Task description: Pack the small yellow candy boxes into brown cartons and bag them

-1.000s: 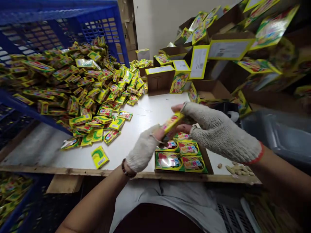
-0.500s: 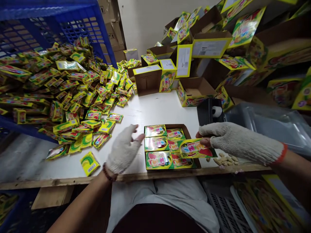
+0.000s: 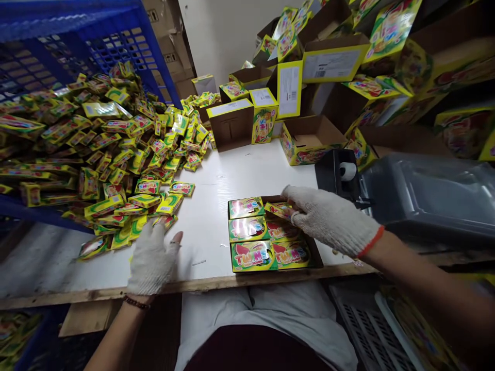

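Note:
My right hand (image 3: 330, 219), in a white knitted glove, grips a small yellow-green candy box (image 3: 278, 210). It holds the box tilted over the far right part of an open display carton (image 3: 317, 256). Other "Twins" candy boxes (image 3: 253, 256) lie flat in rows inside that carton. To the left, my gloved left hand (image 3: 152, 260) is spread at the near edge of a heap of candy boxes (image 3: 112, 139). Its fingertips reach a box (image 3: 167, 221) there and partly cover it. Whether they touch it I cannot tell.
A blue plastic crate (image 3: 127, 51) stands behind the heap. Empty printed cartons (image 3: 313, 136) are stacked at the back and right. A black tape dispenser (image 3: 336, 175) and a clear plastic tub (image 3: 421, 196) stand right of the carton. The table's wooden edge (image 3: 209, 283) runs before me.
My right hand has moved left with the candy box, bringing it over the carton's far right part. My left hand has gone from beside the carton leftward to the heap.

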Available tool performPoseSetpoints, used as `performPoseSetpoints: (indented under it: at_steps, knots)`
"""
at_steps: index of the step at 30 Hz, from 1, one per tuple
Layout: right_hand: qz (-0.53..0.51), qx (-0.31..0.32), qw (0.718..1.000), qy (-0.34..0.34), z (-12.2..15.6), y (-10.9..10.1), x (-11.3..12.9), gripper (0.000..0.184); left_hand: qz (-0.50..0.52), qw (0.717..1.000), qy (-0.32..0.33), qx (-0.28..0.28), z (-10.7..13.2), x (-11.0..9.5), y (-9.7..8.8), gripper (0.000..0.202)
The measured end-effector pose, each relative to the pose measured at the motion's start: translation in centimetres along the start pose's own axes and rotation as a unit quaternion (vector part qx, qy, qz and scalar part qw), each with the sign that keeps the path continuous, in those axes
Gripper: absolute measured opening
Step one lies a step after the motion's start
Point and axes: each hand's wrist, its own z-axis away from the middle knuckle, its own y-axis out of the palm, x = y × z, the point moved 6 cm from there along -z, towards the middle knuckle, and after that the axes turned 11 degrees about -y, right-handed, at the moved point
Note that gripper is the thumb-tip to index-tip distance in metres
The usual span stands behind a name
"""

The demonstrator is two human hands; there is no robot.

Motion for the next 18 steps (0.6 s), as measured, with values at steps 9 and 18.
performPoseSetpoints:
  at_steps: [9,18]
  knots:
    - [-0.045,0.092,0.995,-0.003,-1.8,4.6,-1.2,0.038,-0.155,0.966,-0.185,0.093,3.3,9.1,3.3,0.071]
    - [0.044,0.06,0.994,-0.086,1.2,2.8,-2.5,0.027,0.188,0.955,-0.222,0.047,2.2,8.0,2.1,0.078]
